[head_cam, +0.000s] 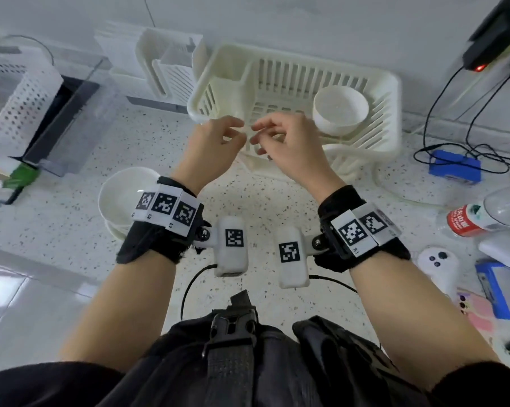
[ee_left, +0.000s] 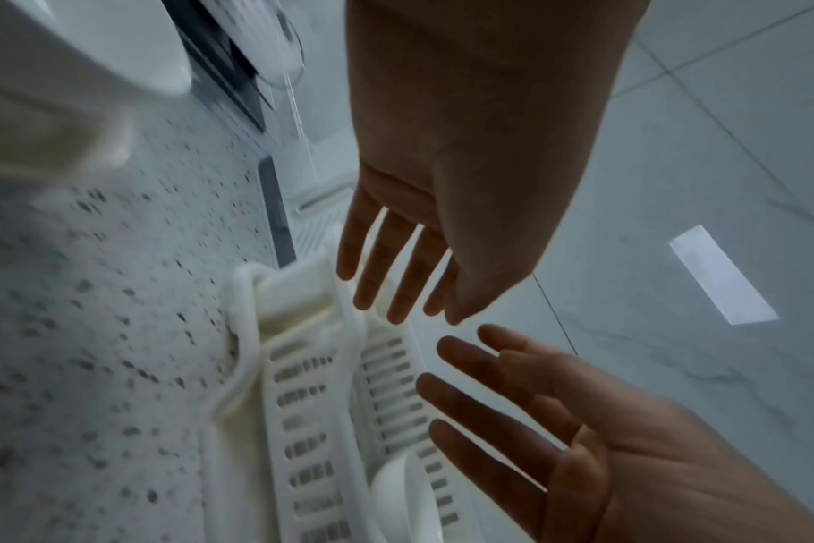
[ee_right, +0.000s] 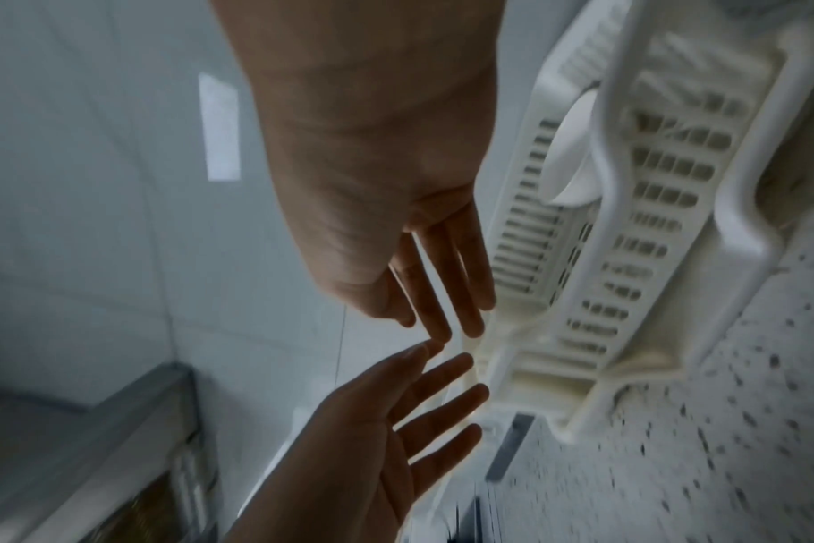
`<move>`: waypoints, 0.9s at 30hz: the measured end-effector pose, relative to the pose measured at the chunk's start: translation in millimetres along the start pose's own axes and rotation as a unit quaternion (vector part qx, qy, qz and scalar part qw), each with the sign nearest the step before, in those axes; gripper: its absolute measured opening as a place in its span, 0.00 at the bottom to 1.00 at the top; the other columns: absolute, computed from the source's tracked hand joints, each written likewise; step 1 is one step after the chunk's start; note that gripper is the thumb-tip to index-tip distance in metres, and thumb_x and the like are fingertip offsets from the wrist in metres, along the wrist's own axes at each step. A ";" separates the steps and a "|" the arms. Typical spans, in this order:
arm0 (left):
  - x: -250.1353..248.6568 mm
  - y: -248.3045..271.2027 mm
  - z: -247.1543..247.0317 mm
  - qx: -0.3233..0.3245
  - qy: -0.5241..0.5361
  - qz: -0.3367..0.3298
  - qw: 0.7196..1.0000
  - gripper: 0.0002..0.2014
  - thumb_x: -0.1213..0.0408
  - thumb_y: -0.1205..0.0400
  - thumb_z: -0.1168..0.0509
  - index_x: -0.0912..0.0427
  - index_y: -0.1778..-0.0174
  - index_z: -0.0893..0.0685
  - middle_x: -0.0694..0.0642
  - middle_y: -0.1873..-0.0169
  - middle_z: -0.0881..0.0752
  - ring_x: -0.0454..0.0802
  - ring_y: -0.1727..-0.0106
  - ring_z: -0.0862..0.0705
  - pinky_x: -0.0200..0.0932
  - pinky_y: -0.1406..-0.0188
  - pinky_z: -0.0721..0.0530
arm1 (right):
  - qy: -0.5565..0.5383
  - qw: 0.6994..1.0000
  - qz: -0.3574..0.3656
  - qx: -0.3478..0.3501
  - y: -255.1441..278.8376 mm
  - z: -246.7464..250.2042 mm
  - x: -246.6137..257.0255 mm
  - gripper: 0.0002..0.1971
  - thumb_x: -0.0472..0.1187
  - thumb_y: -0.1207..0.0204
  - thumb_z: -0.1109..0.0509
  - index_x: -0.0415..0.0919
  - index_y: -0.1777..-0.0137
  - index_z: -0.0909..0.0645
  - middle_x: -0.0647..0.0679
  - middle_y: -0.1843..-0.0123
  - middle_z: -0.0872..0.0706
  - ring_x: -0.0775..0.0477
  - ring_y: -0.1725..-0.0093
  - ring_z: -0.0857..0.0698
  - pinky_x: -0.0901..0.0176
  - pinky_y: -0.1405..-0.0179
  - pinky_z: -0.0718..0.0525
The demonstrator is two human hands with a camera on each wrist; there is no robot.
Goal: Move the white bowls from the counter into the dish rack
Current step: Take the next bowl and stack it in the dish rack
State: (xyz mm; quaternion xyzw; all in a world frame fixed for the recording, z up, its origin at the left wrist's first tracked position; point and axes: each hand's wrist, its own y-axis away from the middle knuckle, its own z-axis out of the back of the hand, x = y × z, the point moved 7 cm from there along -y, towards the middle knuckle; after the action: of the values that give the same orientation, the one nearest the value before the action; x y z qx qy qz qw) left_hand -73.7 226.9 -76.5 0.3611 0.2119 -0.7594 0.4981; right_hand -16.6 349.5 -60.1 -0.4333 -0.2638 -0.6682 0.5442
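Observation:
A cream slatted dish rack [head_cam: 388, 92] stands at the back of the speckled counter. One white bowl [head_cam: 340, 113] lies inside it on the right, also seen as the bowl [ee_left: 405, 492] and the bowl [ee_right: 572, 154] in the wrist views. A stack of white bowls [head_cam: 121, 198] sits on the counter at the left, partly hidden by my left wrist band. My left hand [head_cam: 218, 142] and right hand [head_cam: 283, 142] hover close together over the rack's front edge. Both hold nothing. The wrist views show the left hand [ee_left: 396, 279] and right hand [ee_right: 438, 294] with fingers straight and spread.
A white cutlery holder [head_cam: 168, 66] stands behind the rack's left end. A perforated white basket [head_cam: 21, 92] and a clear container [head_cam: 80, 113] are at the far left. At the right lie a blue box with cables [head_cam: 454, 167], a red-labelled bottle [head_cam: 468, 220] and a white controller [head_cam: 437, 259].

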 end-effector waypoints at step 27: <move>218.2 84.2 117.8 0.055 0.059 0.107 0.991 0.23 0.74 0.20 0.49 0.55 0.30 0.25 0.53 0.31 0.21 0.45 0.37 0.23 0.21 0.57 0.24 | 0.159 0.963 -0.211 0.049 32.8 -220.0 14.9 0.14 0.27 0.25 0.35 0.27 0.40 0.20 0.32 0.40 0.15 0.34 0.40 0.16 0.57 0.56 0.22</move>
State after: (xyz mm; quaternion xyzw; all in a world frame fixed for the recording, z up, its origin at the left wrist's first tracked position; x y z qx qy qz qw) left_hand -89.9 -19.9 -162.6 0.4524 0.1593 -0.6898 0.5424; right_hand -50.0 151.9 -157.8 -0.2287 -0.2914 -0.8148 0.4460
